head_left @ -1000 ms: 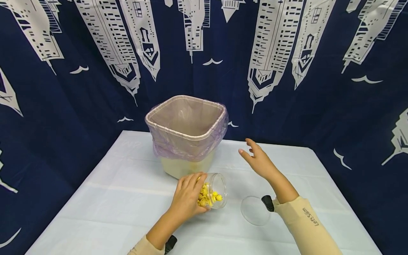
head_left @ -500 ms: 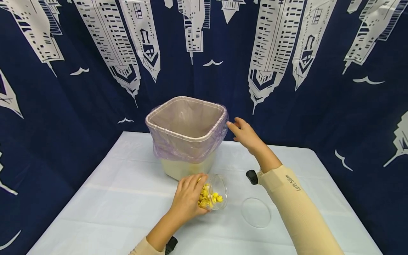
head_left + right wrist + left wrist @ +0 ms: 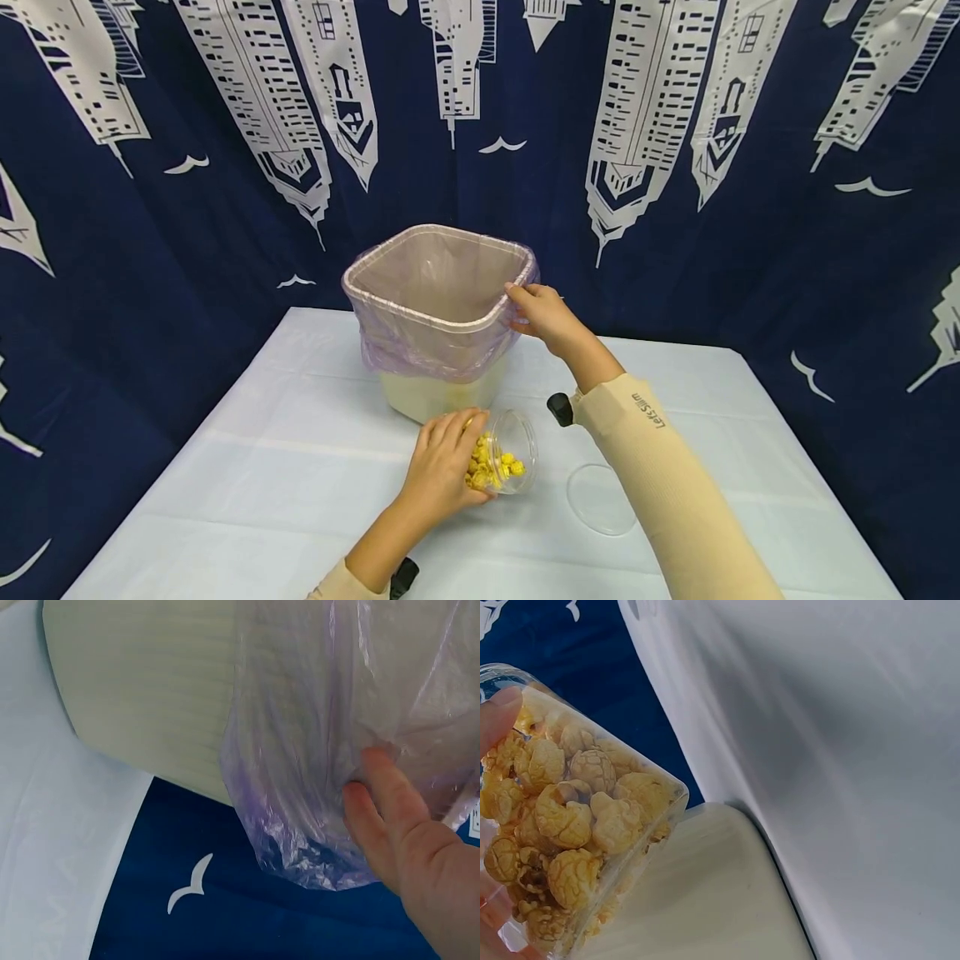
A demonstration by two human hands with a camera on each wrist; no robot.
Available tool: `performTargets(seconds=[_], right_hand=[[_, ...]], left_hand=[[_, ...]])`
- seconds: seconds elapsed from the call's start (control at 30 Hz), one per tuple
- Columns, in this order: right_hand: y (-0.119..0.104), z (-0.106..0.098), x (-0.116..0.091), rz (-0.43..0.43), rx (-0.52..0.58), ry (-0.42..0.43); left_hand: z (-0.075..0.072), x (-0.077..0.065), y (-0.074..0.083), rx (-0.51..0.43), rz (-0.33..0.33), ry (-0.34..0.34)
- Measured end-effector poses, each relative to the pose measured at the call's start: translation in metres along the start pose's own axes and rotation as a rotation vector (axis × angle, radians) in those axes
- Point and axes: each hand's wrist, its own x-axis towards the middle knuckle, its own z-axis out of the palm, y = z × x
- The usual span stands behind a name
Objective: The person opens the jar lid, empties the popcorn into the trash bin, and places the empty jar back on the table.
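In the head view my left hand (image 3: pixel 442 467) grips a clear plastic jar (image 3: pixel 513 446) tipped on its side, mouth to the right. Yellow popcorn (image 3: pixel 483 464) fills it, and the left wrist view shows the caramel-coloured popcorn (image 3: pixel 566 817) close up through the wall. Behind the jar stands a pale trash bin (image 3: pixel 420 393) lined with a translucent purple trash bag (image 3: pixel 442 354) folded over its rim. My right hand (image 3: pixel 546 315) holds the bin's right rim, thumb at the top edge, fingers against the bag (image 3: pixel 300 750) outside. The thumb is hidden in the right wrist view.
A clear round lid (image 3: pixel 600 500) lies flat on the white table (image 3: pixel 247 500), right of the jar and partly behind the right forearm. A navy curtain (image 3: pixel 525 208) with printed buildings hangs behind the table.
My right hand has moved left from beside the bin to its right rim and now takes hold there. The left hand and jar stay in place.
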Motion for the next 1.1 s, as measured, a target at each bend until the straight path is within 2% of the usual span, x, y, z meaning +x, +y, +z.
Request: performTargets(seconds=[0.2, 0.33, 0.53, 0.63, 0.9, 1.1], right_hand=[[0.002, 0.005, 0.001, 0.003, 0.133, 0.004], [0.003, 0.006, 0.002, 0.003, 0.152, -0.002], [0.004, 0.007, 0.002, 0.002, 0.159, 0.001], [0.003, 0.007, 0.001, -0.001, 0.159, -0.001], [0.003, 0.007, 0.0, -0.005, 0.158, -0.009], [0.004, 0.007, 0.0, -0.012, 0.173, -0.013]], left_hand=[[-0.001, -0.002, -0.001, 0.014, -0.01, 0.024], [-0.004, -0.004, -0.003, 0.002, -0.036, 0.053], [-0.019, -0.007, -0.006, -0.039, -0.113, 0.122], [-0.028, -0.007, -0.009, -0.054, -0.144, 0.18], [-0.065, 0.0, -0.025, -0.088, -0.23, 0.403], [-0.094, 0.008, -0.036, -0.079, -0.3, 0.491]])
